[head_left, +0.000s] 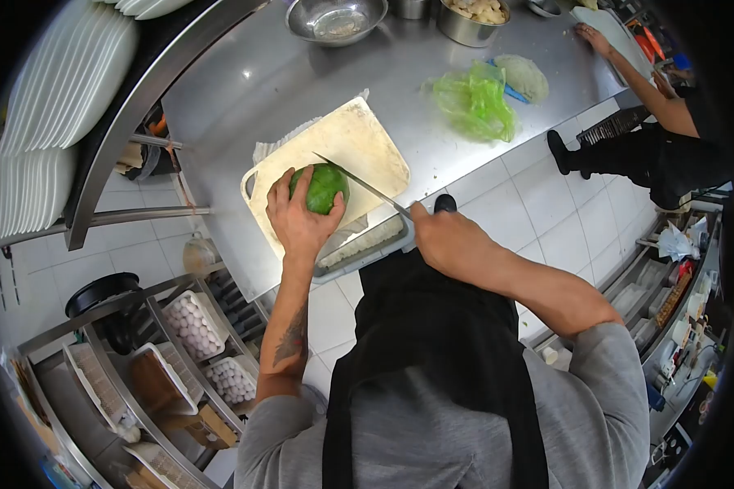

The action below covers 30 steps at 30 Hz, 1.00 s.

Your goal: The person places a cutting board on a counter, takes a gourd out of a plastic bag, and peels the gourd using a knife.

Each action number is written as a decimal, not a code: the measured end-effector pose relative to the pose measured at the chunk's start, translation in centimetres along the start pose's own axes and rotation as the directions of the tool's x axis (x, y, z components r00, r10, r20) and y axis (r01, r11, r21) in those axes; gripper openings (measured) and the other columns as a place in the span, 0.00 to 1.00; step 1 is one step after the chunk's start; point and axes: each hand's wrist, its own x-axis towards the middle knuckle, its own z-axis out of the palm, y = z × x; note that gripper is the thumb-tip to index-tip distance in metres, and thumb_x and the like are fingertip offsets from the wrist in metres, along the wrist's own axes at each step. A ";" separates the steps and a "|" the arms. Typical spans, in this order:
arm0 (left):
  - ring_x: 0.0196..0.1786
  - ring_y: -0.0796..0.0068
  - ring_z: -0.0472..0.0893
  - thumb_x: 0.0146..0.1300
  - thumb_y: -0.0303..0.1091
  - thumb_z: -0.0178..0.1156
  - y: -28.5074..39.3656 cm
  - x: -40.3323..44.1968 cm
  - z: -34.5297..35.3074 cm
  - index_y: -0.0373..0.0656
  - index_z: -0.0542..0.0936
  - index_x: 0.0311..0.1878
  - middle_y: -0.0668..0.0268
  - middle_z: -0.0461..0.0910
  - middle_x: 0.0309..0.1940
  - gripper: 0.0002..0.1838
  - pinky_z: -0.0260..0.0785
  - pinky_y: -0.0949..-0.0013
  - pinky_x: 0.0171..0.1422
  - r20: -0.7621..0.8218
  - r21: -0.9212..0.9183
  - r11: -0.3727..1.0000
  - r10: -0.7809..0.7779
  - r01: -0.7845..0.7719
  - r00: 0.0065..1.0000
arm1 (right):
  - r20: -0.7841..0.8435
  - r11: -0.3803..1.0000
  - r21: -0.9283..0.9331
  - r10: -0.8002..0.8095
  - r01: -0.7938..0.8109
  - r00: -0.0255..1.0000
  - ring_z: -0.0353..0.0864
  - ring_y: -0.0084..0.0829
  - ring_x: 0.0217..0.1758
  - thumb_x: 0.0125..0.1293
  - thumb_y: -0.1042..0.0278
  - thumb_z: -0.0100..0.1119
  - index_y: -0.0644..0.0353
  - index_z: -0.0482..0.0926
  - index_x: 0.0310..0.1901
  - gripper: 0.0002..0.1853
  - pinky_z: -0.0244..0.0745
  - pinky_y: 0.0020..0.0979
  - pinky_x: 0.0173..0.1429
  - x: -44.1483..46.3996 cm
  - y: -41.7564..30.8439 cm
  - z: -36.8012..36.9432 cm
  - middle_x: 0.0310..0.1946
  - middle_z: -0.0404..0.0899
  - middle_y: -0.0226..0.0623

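My left hand wraps its fingers round the left side of a smooth, round green fruit or vegetable; its exact kind I cannot make out. It rests on a worn cream cutting board set at an angle near the table's edge. In my right hand is the handle of a kitchen knife, mostly hidden by the fist. The long blade points up and left, and its tip lies over the upper part of the green piece. From this angle, I cannot tell whether blade and skin touch.
A cloth sticks out under the board. A grey tub sits below the table's edge. Green plastic bag, metal bowl and filled pot stand farther off. Another person's arm reaches in at right. White plates are stacked left.
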 end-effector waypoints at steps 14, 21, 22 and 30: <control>0.58 0.49 0.79 0.43 0.45 0.77 0.3 -0.1 -0.1 0.46 0.86 0.56 0.52 0.81 0.56 0.33 0.72 0.52 0.65 0.000 0.001 1.000 -0.006 0.006 1.000 | 0.146 1.000 0.005 0.016 -0.017 0.989 0.87 0.59 0.45 0.68 0.75 0.47 0.71 0.71 0.53 0.14 0.82 0.51 0.50 5.2 1.0 0.7 0.38 0.85 0.61; 0.59 0.48 0.78 0.45 0.44 0.77 -0.1 -0.2 -0.7 0.43 0.84 0.59 0.50 0.79 0.59 0.35 0.70 0.50 0.66 0.001 -0.001 0.998 0.063 -0.063 0.998 | -0.121 0.983 0.178 -0.017 0.039 0.992 0.86 0.60 0.46 0.69 0.73 0.46 0.69 0.69 0.55 0.15 0.81 0.53 0.51 15.0 1.7 8.6 0.41 0.84 0.63; 0.60 0.48 0.78 0.46 0.44 0.77 -0.7 -0.8 -0.9 0.42 0.83 0.61 0.50 0.79 0.59 0.36 0.70 0.50 0.68 -0.013 -0.083 0.996 0.042 -0.043 0.999 | -0.090 0.981 0.192 -0.021 0.038 0.996 0.86 0.60 0.46 0.70 0.72 0.46 0.69 0.70 0.55 0.15 0.81 0.53 0.52 15.2 1.8 8.7 0.42 0.84 0.63; 0.72 0.43 0.71 0.54 0.41 0.69 -7.7 -8.5 -2.4 0.34 0.68 0.73 0.43 0.70 0.70 0.43 0.63 0.49 0.77 -0.133 -0.392 0.919 -0.102 0.043 0.986 | -0.159 0.976 0.209 -0.027 0.060 0.987 0.86 0.61 0.46 0.70 0.71 0.44 0.70 0.70 0.56 0.17 0.80 0.55 0.53 15.5 2.8 9.6 0.40 0.84 0.63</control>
